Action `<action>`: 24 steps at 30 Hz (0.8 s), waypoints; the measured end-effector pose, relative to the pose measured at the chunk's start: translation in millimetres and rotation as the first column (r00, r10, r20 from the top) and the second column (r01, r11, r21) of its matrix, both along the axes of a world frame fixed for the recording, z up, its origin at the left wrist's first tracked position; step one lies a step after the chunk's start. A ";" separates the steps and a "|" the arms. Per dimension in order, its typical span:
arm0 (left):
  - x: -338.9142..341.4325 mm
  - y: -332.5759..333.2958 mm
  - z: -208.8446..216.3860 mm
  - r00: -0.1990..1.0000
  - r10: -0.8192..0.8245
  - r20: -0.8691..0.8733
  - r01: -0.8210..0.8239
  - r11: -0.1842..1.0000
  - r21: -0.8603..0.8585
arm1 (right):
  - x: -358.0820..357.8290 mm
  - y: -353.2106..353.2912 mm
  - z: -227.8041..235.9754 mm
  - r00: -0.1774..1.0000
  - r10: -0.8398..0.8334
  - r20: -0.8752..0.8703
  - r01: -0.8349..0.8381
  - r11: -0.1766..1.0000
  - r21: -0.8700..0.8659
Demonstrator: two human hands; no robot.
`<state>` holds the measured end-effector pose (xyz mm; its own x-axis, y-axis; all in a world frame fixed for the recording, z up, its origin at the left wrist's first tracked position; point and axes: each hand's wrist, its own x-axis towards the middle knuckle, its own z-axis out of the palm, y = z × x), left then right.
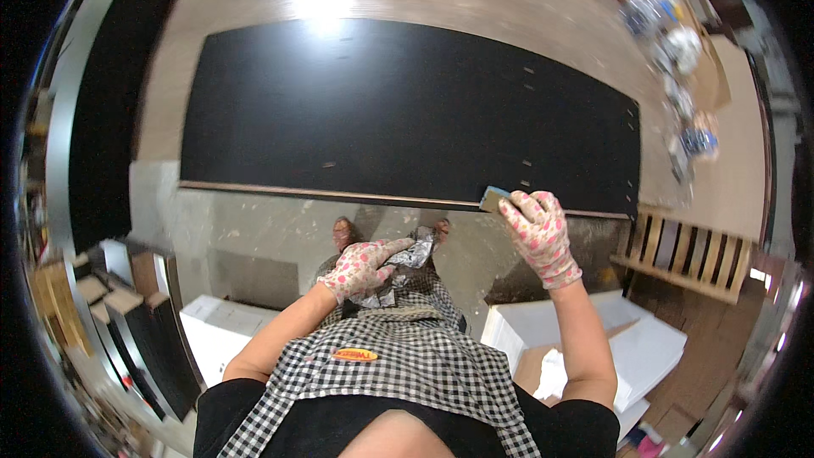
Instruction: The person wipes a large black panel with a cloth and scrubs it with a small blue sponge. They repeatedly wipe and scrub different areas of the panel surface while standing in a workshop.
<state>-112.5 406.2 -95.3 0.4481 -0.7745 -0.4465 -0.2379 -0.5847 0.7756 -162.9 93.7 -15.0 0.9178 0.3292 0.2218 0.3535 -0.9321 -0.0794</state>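
Note:
A long black board [407, 114] lies flat in front of me, with a pale strip along its near edge and small slots in its face. My right hand [540, 233], in a white glove with a pink floral pattern, grips a small blue-grey and tan sanding block [493, 198] at that near edge, right of the middle. In a matching glove, my left hand [365, 270] is at the front of my checked apron [390, 348], fingers stretched out and thumb apart. It touches crumpled silvery material [414, 253] there; whether any is pinched is hidden.
White boxes or panels [225, 326] stand low at my left, and more white boxes [627, 352] at my right. A slatted wooden pallet [682, 254] lies beyond the board's right end. Clear plastic wrapping [678, 51] litters the far right. Dark panels [140, 322] are stacked at left.

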 end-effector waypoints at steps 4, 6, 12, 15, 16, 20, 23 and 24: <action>3.9 81.2 -1.1 0.980 0.199 -0.030 -0.198 0.980 0.035 | 68.8 107.3 -8.4 0.981 0.184 0.054 -0.189 0.978 0.094; -0.5 117.2 -3.0 0.958 0.285 -0.018 -0.283 0.957 0.054 | 104.1 163.7 -12.8 0.959 0.275 0.067 -0.282 0.951 0.130; -18.8 178.2 -10.4 0.869 0.493 0.051 -0.495 0.868 0.038 | 199.4 326.3 -21.7 0.874 0.479 0.080 -0.486 0.858 0.166; -27.0 182.8 -9.9 0.832 0.553 -0.048 -0.549 0.832 0.079 | 221.5 367.7 -21.3 0.839 0.521 0.155 -0.543 0.817 0.194; -28.5 182.1 -9.5 0.830 0.556 -0.041 -0.550 0.829 0.101 | 223.7 371.7 -21.3 0.842 0.530 0.103 -0.539 0.823 0.179; -29.1 169.7 -9.8 0.854 0.520 -0.008 -0.518 0.852 0.077 | 208.0 333.0 -20.3 0.845 0.526 0.093 -0.534 0.837 0.118; -22.6 149.8 -11.6 0.877 0.479 0.026 -0.480 0.877 0.025 | 173.9 252.9 -14.3 0.867 0.496 0.041 -0.498 0.863 0.084; -20.3 139.6 -11.6 0.888 0.460 0.019 -0.461 0.887 0.017 | 158.4 217.8 -9.6 0.873 0.487 0.001 -0.485 0.870 0.088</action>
